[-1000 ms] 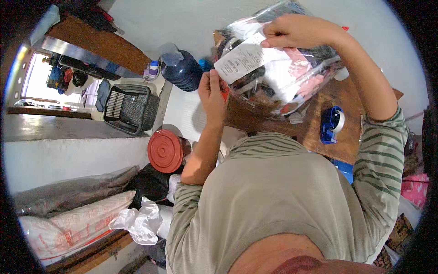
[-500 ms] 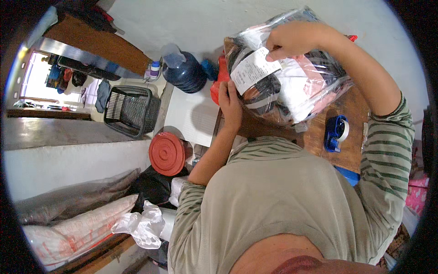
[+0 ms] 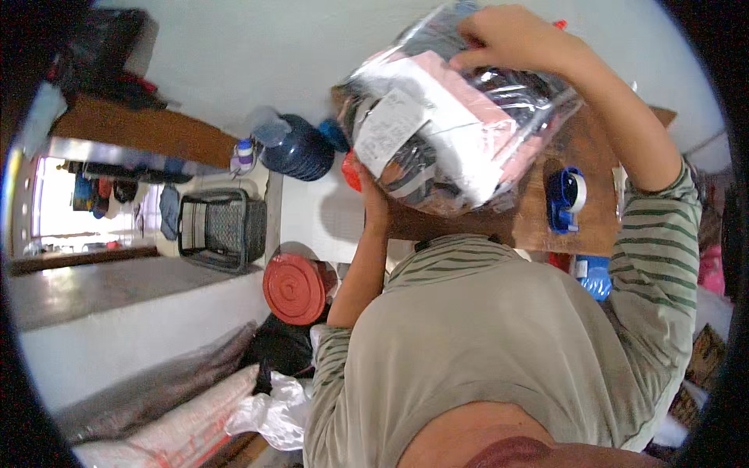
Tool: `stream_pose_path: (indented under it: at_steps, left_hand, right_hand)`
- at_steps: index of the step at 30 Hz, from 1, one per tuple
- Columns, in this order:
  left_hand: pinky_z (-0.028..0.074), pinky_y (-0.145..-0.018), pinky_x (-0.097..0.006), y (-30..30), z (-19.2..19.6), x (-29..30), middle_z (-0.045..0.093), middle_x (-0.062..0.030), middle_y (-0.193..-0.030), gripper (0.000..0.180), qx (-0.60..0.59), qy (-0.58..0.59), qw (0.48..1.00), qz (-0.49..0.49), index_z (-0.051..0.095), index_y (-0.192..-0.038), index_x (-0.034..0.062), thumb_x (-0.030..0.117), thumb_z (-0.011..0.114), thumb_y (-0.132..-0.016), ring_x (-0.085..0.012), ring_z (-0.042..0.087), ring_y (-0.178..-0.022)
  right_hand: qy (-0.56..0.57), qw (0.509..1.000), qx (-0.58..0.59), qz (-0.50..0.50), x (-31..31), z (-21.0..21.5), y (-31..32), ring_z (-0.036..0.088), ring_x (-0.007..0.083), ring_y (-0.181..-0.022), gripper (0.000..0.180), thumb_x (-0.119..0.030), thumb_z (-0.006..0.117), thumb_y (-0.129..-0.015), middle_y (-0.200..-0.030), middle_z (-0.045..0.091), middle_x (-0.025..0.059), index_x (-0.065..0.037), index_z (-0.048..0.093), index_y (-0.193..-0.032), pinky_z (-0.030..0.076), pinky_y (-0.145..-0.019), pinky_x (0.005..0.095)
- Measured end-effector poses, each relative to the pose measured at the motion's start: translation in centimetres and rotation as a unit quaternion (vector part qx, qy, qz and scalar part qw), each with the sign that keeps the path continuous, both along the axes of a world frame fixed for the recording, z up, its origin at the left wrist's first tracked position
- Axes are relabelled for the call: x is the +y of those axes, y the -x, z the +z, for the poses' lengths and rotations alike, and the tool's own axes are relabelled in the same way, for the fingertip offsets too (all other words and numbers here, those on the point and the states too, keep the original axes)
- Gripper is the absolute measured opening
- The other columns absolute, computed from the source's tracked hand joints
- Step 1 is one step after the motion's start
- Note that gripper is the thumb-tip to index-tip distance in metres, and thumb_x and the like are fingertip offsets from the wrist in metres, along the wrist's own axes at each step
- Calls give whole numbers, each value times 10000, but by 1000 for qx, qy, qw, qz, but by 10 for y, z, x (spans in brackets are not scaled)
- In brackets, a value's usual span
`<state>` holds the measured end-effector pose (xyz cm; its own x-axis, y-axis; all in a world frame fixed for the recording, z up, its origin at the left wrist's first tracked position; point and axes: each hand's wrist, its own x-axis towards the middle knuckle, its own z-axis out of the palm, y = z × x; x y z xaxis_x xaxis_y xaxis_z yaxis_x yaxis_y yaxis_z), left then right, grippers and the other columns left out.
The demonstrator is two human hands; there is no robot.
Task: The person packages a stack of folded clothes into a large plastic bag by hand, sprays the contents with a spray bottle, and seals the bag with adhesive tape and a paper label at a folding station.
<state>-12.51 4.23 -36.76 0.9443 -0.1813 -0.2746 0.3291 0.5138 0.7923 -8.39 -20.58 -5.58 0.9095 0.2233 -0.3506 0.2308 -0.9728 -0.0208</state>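
Observation:
A clear plastic bag packed with folded clothes, white, pink and black, is tilted above the wooden table. A white printed paper slip lies against its left side. My left hand grips the bag's lower left edge, its fingers largely hidden behind the plastic. Up at the bag's top edge, my right hand is closed on the plastic with curled fingers, away from the slip.
On the wooden table stands a blue tape dispenser with a roll of tape. To the left are a large blue water jug, a dark plastic basket and a red round lid. A blue packet sits near my right elbow.
My right hand has left the paper slip and moved up to the bag's top edge. The bag has shifted left and tilted, and the whole view has swung a little.

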Motion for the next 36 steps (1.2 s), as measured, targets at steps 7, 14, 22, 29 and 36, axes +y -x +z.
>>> stream_pose_path:
  at_steps: [7,14,22,29,36]
  left_hand:
    - [311,-980,-370,-16,45,-1,423,-54,-1304,717,19,-74,994,79,351,-1319,115,649,283,-846,-225,391,-1188]
    - [366,-934,-360,-47,6,27,458,-85,-1244,719,-210,-154,965,-26,334,-1297,12,567,404,-846,-229,457,-1117]
    - [360,-941,-358,-38,0,37,459,-91,-1240,694,-192,-189,962,-52,332,-1295,9,540,408,-854,-225,454,-1118]
    - [354,-946,-356,-35,8,39,459,-96,-1237,674,-199,-220,954,-42,331,-1294,6,516,412,-862,-221,452,-1120]
    - [349,-952,-355,-29,7,40,460,-101,-1234,653,-198,-242,950,-25,330,-1292,3,493,415,-869,-217,449,-1121]
  right_hand:
    - [-246,878,-324,-253,-172,-96,154,472,126,-611,335,-301,607,-814,-691,540,78,-27,580,-1005,393,-536,287]
    - [-250,827,-145,-482,-189,-317,345,561,214,-675,594,-114,672,-722,-769,587,131,-19,416,-1249,460,-610,332]
    - [-349,655,-403,-535,-82,-387,301,593,269,-665,546,-328,655,-779,-799,606,182,-33,435,-1182,452,-555,362]
    - [-276,627,-459,-565,-183,-400,246,579,395,-615,463,-431,641,-759,-669,584,227,-16,540,-937,439,-533,423]
    - [-329,683,-383,-528,-302,-384,164,583,377,-888,625,-387,603,-805,-964,577,269,4,366,-1230,448,-756,406]
